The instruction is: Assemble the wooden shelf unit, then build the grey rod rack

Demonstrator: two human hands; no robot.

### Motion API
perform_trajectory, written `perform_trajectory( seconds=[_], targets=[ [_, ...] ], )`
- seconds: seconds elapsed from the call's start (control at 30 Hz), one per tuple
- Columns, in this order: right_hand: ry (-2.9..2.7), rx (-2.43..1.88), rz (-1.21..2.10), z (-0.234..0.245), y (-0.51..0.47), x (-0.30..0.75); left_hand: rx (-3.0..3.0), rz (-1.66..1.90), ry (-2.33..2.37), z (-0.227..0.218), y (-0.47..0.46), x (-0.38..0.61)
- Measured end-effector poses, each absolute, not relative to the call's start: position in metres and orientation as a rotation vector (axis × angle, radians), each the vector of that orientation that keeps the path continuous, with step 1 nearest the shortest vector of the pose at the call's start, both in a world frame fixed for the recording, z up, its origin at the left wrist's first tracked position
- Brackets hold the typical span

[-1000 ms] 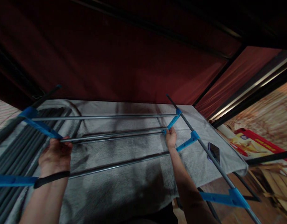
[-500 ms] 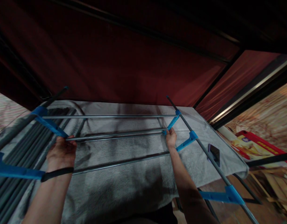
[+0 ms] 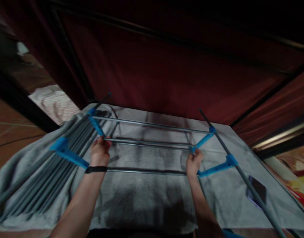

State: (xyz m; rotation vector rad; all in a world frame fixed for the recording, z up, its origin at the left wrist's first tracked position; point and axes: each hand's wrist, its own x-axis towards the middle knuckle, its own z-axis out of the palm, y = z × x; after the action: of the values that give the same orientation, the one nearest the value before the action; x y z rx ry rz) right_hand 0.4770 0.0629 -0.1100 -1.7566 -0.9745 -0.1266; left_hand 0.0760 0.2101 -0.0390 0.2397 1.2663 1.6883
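Your left hand (image 3: 99, 152) had its grip closed around one end of the metal rod (image 3: 152, 143), beside the left blue bracket (image 3: 96, 125). Your right hand (image 3: 194, 162) grasped the right blue bracket (image 3: 204, 140) near the rod's other end. The rod spanned between your hands, over grey cloth (image 3: 142, 193).

- A grey blanket (image 3: 147, 198) spreads beneath the blue-jointed frame (image 3: 152, 125) I hold; how much of the frame rests on it I can't tell.
- Under my frame's left end, a bundle of grey tubes (image 3: 52, 183) lies on it.
- Under the frame's right side, I see a dark phone (image 3: 258, 188), partly hidden.
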Motion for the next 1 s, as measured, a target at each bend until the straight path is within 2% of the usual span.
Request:
perform_trajectory(
  seconds=[0.2, 0.43, 0.57, 0.87, 1.0],
  targets=[
    [-1.641, -1.563, -0.207, -0.103, 0.086, 0.412, 0.308, 1.834, 1.293, -0.057, 0.209, 0.077],
    [-2.223, -1.542, -0.270, -0.078, 0.139, 0.368, 0.415, 1.883, 1.307, -0.063, 0.210, 0.078],
    [-2.378, -1.532, -0.209, -0.074, 0.157, 0.357, 0.472, 1.845, 1.355, -0.069, 0.212, 0.075],
    [-2.453, -1.566, -0.263, -0.075, 0.164, 0.357, 0.375, 2.056, 1.490, -0.084, 0.241, 0.055],
    [-2.450, -1.556, -0.271, -0.077, 0.165, 0.356, 0.473, 1.893, 1.413, -0.078, 0.258, 0.052]
  ],
)
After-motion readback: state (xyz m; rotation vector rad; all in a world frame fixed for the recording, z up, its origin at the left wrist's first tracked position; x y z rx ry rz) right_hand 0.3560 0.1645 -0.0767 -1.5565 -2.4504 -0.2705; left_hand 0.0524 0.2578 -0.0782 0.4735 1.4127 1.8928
